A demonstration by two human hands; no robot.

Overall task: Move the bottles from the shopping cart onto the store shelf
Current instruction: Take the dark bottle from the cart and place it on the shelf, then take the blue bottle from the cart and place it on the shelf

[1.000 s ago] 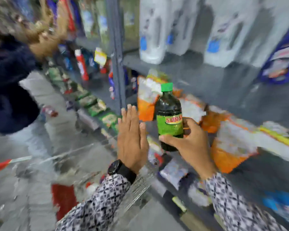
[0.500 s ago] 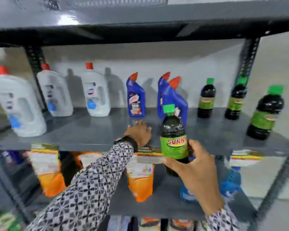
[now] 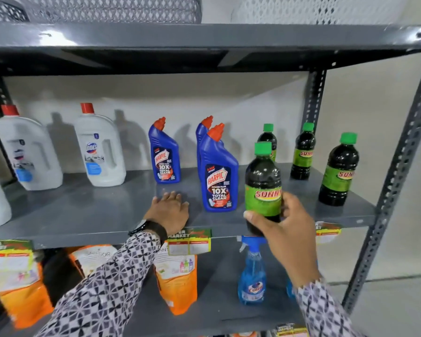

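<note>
My right hand grips a dark bottle with a green cap and green SUNNY label, held upright at the front edge of the grey metal shelf. My left hand rests flat, palm down, on the shelf board, left of the held bottle. Three matching dark green-capped bottles stand on the shelf: one at the back behind the held bottle, one further right, one nearest the right post. The shopping cart is out of view.
Three blue Harpic bottles stand mid-shelf; white Domex jugs stand to the left. Below are orange pouches and a blue spray bottle. A perforated upright post bounds the right side. Mesh baskets sit on top.
The view swung from the aisle and cart up to the shelf. My right hand carried the bottle up to the shelf edge; my left hand landed flat on the shelf board.
</note>
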